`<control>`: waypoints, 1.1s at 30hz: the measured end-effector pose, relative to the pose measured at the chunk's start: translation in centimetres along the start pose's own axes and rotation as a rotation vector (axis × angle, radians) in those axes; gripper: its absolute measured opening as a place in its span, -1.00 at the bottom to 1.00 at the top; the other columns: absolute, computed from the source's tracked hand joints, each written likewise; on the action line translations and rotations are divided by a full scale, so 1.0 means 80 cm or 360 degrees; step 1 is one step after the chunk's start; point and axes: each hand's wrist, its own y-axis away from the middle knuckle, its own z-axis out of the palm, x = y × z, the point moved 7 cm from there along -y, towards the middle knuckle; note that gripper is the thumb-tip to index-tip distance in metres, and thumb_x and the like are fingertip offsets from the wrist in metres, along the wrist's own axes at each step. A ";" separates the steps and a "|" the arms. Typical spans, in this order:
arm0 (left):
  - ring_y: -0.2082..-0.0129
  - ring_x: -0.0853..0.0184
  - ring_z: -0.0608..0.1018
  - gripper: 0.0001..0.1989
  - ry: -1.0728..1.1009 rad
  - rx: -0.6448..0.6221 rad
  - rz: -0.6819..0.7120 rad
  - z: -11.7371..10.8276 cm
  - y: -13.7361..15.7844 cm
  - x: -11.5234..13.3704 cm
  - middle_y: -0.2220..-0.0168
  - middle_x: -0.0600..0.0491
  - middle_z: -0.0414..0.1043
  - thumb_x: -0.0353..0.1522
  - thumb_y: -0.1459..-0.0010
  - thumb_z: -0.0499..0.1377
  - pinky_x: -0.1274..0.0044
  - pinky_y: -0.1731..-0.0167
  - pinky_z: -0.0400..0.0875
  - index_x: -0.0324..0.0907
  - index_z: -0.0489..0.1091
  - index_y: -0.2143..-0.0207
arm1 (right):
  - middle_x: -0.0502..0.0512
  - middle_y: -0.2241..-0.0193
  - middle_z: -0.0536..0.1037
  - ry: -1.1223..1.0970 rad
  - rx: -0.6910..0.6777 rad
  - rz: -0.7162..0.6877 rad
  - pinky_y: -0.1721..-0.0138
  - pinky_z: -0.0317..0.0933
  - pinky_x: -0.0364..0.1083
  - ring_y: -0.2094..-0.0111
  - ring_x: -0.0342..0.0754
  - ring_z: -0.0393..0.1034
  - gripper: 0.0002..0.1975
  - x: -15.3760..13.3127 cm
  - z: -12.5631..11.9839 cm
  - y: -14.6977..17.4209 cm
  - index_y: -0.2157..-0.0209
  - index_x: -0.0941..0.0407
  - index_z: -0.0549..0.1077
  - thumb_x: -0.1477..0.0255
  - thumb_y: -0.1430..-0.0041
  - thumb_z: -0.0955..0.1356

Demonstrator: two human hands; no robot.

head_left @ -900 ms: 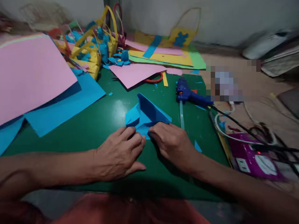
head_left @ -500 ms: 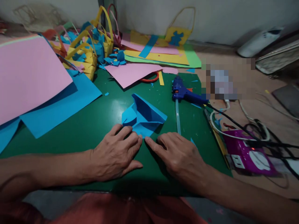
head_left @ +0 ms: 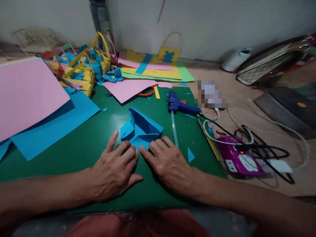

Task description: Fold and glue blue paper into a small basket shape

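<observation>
A partly folded piece of blue paper point(head_left: 142, 128) rests on the green tabletop, its upper flaps standing up like an open box corner. My left hand point(head_left: 115, 172) holds down its lower left edge with bent fingertips; the little finger and thumb stick out to the sides. On the lower right edge, my right hand point(head_left: 168, 158) presses with its thumb and curled fingers. The fingertips of both hands nearly meet at the near edge, which they partly hide. To the right lies a blue glue gun point(head_left: 176, 102) with a clear glue stick point(head_left: 174, 130) projecting from it.
Large pink sheets point(head_left: 29, 95) and blue sheets point(head_left: 56, 128) overlap at the left. Small paper baskets point(head_left: 84, 72) crowd the back left. A red-handled tool point(head_left: 148, 92) lies partly under pink paper. A purple power strip point(head_left: 238, 158) with tangled cords sits on the right.
The view has shifted, so the table's things appear further left and the back ones lower. My right hand's fingers have moved onto the paper's right side. The paper keeps its shape.
</observation>
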 end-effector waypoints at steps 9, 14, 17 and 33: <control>0.19 0.18 0.38 -0.63 0.0014 -0.0027 -0.0022 0.002 -0.001 -0.002 0.28 -0.04 0.43 -0.17 -0.15 0.05 0.05 -0.17 -0.23 -0.28 0.42 0.20 | 0.10 0.40 0.35 -0.0042 -0.0005 0.0005 0.18 -0.03 0.08 0.36 0.01 0.12 -0.74 0.005 0.006 -0.010 0.11 0.19 0.36 0.53 -0.18 0.18; 0.18 0.18 0.36 -0.63 0.0022 -0.0047 -0.0014 0.003 0.000 -0.001 0.28 -0.04 0.40 -0.15 -0.14 0.05 0.04 -0.16 -0.18 -0.26 0.42 0.20 | 0.12 0.39 0.38 0.0081 0.0101 -0.0036 0.07 -0.09 0.14 0.32 0.04 0.15 -0.74 -0.003 0.000 0.006 0.13 0.24 0.38 0.55 -0.16 0.19; 0.19 0.17 0.34 -0.60 0.0010 -0.0080 -0.0035 0.002 -0.003 0.002 0.28 -0.06 0.38 -0.13 -0.13 0.05 0.05 -0.13 -0.07 -0.27 0.42 0.19 | 0.11 0.38 0.39 0.0100 0.0120 -0.0047 0.01 -0.12 0.17 0.28 0.05 0.16 -0.71 -0.001 -0.007 0.011 0.12 0.23 0.39 0.58 -0.15 0.17; 0.18 0.10 0.33 -0.47 -0.0033 -0.0270 -0.0053 0.005 -0.019 0.035 0.21 -0.14 0.37 -0.09 -0.14 0.04 0.10 -0.04 0.06 -0.36 0.35 0.06 | 0.05 0.54 0.36 0.0018 0.0353 -0.0042 0.23 -0.04 -0.04 0.44 -0.06 0.09 -0.79 0.030 -0.006 0.006 0.49 0.14 0.40 0.53 -0.18 0.22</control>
